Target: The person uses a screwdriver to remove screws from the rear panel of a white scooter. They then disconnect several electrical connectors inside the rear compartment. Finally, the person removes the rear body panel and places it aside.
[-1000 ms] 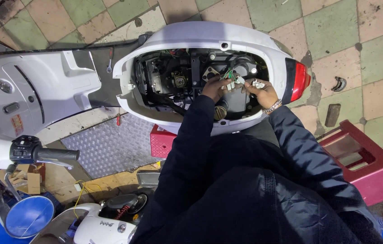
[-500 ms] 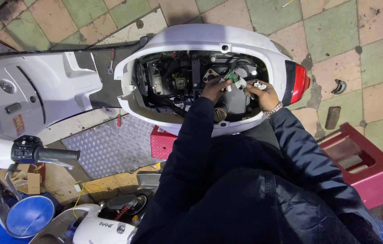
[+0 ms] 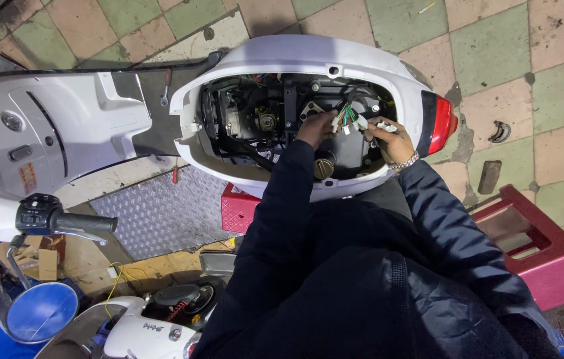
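Pinching wire bundle [image 3: 347, 118] in left hand [image 3: 314, 127], white connector [image 3: 385, 127] in right hand [image 3: 391, 141]; your fingers closed. Risk: tugging could strain wires inside scooter bay [image 3: 282, 113].

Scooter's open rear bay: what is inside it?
Inside the bay: dark engine parts, black hoses, a round cap and a wire bundle with white plugs, held by the left hand and right hand. The sleeves cover the bay's near edge.
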